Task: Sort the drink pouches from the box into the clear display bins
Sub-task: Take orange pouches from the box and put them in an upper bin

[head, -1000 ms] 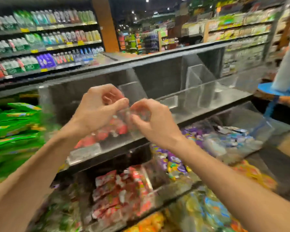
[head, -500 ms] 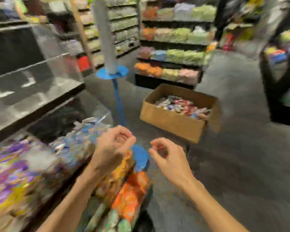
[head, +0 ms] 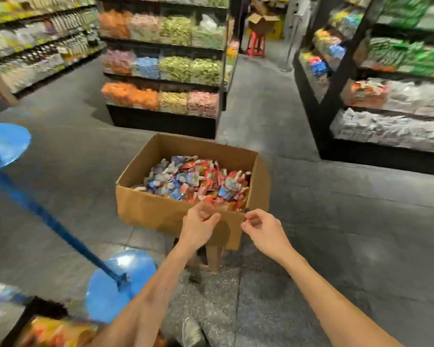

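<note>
Left hand and right hand reach forward side by side, just in front of the near wall of an open cardboard box. The box's top is open, and drink pouches in red, blue and white are heaped inside against its right wall. Open grey floor lies to the right of the box and behind it, up to the black shelf units. On the left, a slanting blue pole runs down to a round blue base near the left forearm.

The left hand is curled into a loose fist, thumb resting on the forefinger, holding nothing visible. The right hand is half open, fingers loosely bent, thumb and forefinger slightly apart, empty. Neither hand touches the pouches.

The hands cover part of the box's front wall. A support under the box shows only as legs. At the lower left, a display bin is cut off and blurred.
</note>
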